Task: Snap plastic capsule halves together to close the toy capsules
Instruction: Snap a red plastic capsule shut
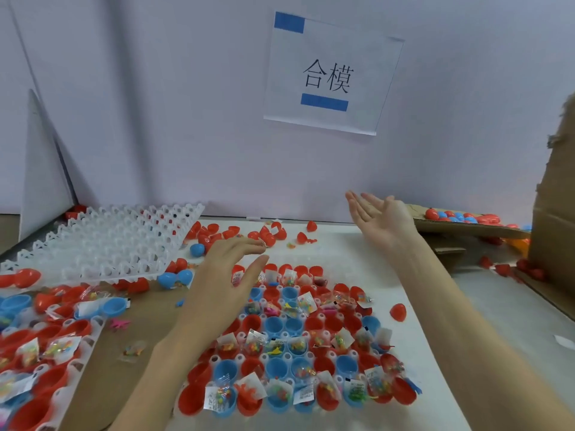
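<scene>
A clear tray (339, 357) in front of me holds red and blue capsule halves, many with small toy packets inside. My left hand (227, 275) hovers over the tray's far left part, palm down, fingers straight and holding nothing. My right hand (378, 213) is raised at the right, palm up and fingers spread, empty, next to a cardboard flap (466, 231) carrying closed red and blue capsules (460, 216). Loose red halves (267, 233) lie beyond the tray. One red half (398, 312) lies to the tray's right.
An empty clear tray (105, 241) leans at the back left. A second filled tray (40, 362) sits at the lower left. A brown cardboard box (553, 219) stands at the right. A paper sign (329, 76) hangs on the grey wall.
</scene>
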Action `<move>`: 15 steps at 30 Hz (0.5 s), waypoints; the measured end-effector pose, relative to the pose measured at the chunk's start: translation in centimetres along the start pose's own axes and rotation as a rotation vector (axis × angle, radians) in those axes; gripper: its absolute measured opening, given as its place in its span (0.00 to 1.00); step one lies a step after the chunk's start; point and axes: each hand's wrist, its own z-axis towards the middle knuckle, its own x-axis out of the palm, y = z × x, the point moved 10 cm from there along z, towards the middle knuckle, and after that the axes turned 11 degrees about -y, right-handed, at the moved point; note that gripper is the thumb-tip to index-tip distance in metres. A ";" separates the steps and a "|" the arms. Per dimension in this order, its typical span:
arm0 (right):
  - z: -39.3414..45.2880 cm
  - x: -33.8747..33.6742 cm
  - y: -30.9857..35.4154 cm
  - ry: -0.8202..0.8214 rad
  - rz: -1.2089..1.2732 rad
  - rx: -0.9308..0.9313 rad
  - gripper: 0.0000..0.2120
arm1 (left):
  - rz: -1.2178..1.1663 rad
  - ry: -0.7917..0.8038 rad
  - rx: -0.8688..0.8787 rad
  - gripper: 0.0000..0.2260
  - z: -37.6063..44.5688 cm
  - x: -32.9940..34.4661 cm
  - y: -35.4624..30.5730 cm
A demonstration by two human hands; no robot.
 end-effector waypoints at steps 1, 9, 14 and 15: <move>-0.1 -0.4 -0.1 0.008 -0.079 -0.024 0.23 | 0.009 -0.013 0.003 0.12 0.1 -0.2 0.1; -2.9 -4.3 -2.6 0.016 -1.041 -0.588 0.11 | 0.076 -0.089 -0.071 0.05 0.2 -0.9 1.4; -1.9 -3.3 -5.6 0.240 -1.620 -0.764 0.18 | 0.096 -0.103 -0.101 0.07 0.2 -1.0 1.8; -1.6 -3.5 -6.3 0.276 -1.678 -0.742 0.19 | 0.101 -0.104 -0.099 0.08 0.2 -1.0 1.8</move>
